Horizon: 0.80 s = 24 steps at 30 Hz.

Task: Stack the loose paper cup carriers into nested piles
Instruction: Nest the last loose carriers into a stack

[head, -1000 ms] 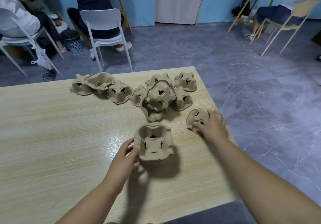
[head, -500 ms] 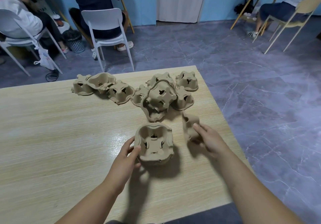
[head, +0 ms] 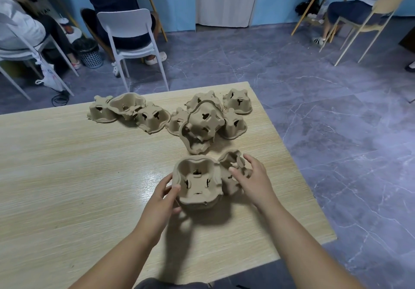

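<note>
At the right edge of the table point(head: 67, 165), my left hand point(head: 165, 195) grips the near-left rim of a pile point(head: 197, 183) of nested carriers standing mouth up, thumb on the rim and fingers round the wall. My right hand point(head: 253, 181) holds one more carrier point(head: 231, 160), tilted on its side and right against the pile's right wall, not yet over its mouth. Along the far edge, toward the far right corner, the loose carriers point(head: 206, 120) lie in two clusters, most mouth down, a few leaning on one another; I count about nine. By my reckoning the job is in its early part: one short pile begun, its depth hidden from above, one piece in hand, most of the lot unstacked.
</note>
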Motion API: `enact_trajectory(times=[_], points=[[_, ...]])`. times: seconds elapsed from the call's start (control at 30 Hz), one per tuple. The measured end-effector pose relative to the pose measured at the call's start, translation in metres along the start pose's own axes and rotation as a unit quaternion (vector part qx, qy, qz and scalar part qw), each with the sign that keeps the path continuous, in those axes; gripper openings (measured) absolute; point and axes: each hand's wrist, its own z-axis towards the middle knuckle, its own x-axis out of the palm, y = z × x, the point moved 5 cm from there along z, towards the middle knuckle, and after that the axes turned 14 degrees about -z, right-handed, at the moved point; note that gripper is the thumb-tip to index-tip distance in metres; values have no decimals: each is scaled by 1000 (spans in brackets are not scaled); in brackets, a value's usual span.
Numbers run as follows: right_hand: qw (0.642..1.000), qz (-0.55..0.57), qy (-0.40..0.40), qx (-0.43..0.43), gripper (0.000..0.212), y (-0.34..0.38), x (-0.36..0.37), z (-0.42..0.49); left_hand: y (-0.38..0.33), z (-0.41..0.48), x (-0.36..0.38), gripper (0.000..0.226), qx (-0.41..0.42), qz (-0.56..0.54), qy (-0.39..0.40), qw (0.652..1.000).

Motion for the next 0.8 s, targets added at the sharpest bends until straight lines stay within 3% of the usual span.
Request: enact_trajectory(times=[0.13,0.27,0.37,0.43,0.5,0.6,0.8], points=[[993,-99,-71,4,28,-11,-12,7,-1,-1,0,27,0,-1,2,1000],[989,-78,-109,71,18,-31,-29,2,-1,-1,0,28,-4,-5,1,1000],[978,97,-109,152,18,-46,-39,-1,-1,-2,0,30,-4,-5,2,1000],[937,280,-86,190,14,-43,-42,-5,-1,-2,1,30,-7,-5,5,1000],[910,372,-55,173,12,-27,-45,-12,-1,-3,2,30,-7,-4,6,1000],[903,412,7,118,13,2,-41,-26,-6,-8,8,28,3,-17,18,1000],[961,270,65,15,15,35,-11,-47,-17,-15,14,29,3,-58,16,998]])
